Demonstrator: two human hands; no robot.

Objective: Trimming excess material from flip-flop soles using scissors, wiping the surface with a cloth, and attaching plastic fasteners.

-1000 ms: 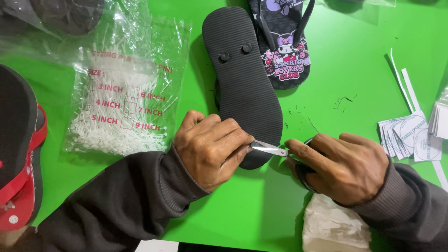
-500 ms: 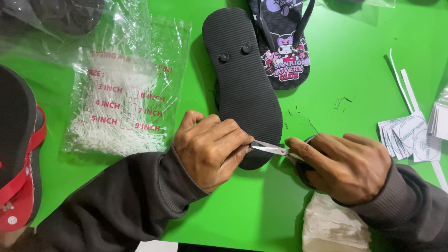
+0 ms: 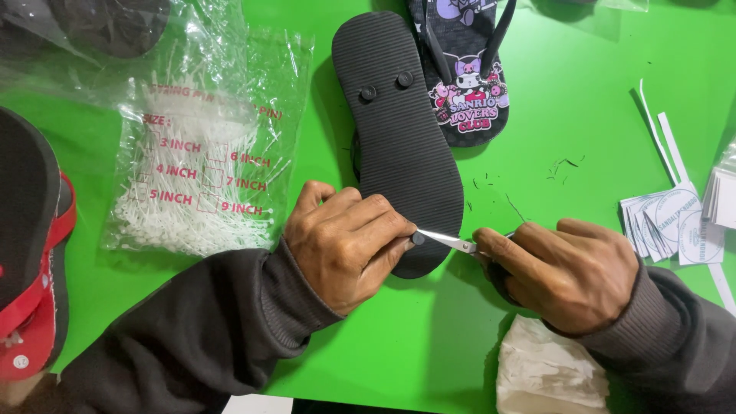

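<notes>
Hands (image 3: pixel 460 257) (two), one scissors (image 3: pixel 448 241), two sandals (image 3: pixel 399 138)

Small workshop: flip-flops (image 3: pixel 399 138), tag-pin bag (image 3: pixel 203 165) (labels (image 3: pixel 671 226) too) on green table (image 3: pixel 583 100).

The handles of the small metal scissors (image 3: pixel 452 242) are hidden inside the right hand (image 3: pixel 563 272). The left hand (image 3: pixel 349 241) covers the heel of the upturned black rubber sandal (image 3: pixel 399 138). The printed sandal (image 3: pixel 464 73) is cut off at the worktop's far edge, and the red-and-black sandal (image 3: pixel 31 253) by the picture's left edge.
</notes>
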